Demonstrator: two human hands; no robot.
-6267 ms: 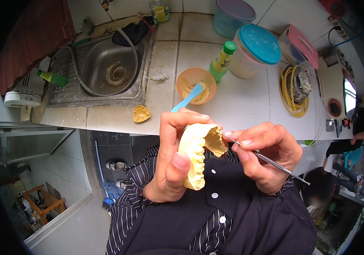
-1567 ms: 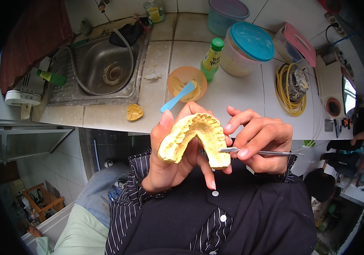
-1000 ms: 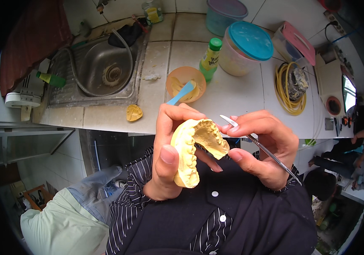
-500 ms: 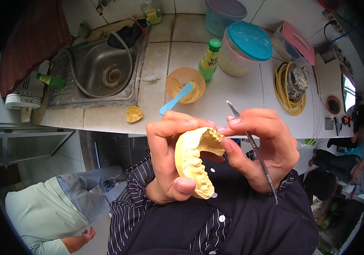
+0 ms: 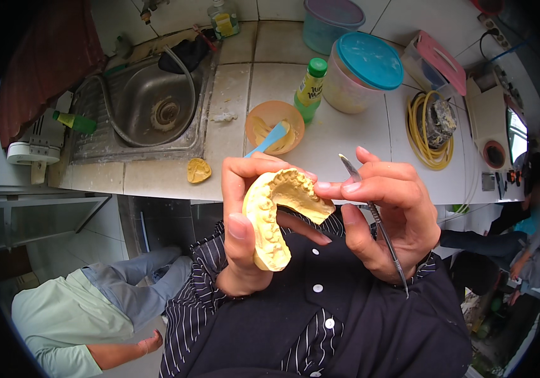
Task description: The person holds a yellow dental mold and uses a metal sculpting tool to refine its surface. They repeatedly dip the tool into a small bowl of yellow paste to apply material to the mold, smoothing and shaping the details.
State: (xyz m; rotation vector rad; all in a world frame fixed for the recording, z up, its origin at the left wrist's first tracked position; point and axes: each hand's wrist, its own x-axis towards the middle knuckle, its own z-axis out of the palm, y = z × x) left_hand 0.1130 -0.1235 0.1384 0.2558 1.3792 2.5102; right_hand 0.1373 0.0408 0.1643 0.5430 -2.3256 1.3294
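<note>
In front of my chest, my left hand [image 5: 239, 220] grips a yellow plaster dental model [image 5: 262, 217], a horseshoe arch with moulded teeth. Its inner side and biting surfaces are turned up toward me. My right hand [image 5: 399, 217] holds a thin metal carving tool [image 5: 378, 222] with a knurled middle, its blade pointing up and away. The index fingertip of that hand touches the model's far right part, and the tool's blade is apart from the plaster. Beyond the hands stands an orange mixing bowl [image 5: 300, 135] with yellow plaster residue and a blue spatula [image 5: 271, 138] in it.
A lump of yellow plaster [image 5: 198, 170] lies near the counter edge. Left is a steel sink [image 5: 156, 94] with a hose. A green bottle [image 5: 310, 91], a blue-lidded tub [image 5: 361, 75] and a coiled yellow hose [image 5: 416, 135] stand behind. Another person [image 5: 68, 309] is at lower left.
My left hand has tilted the dental model, so its inner side and teeth tops now face me. My right thumb has come off the model; the index fingertip stays against it.
</note>
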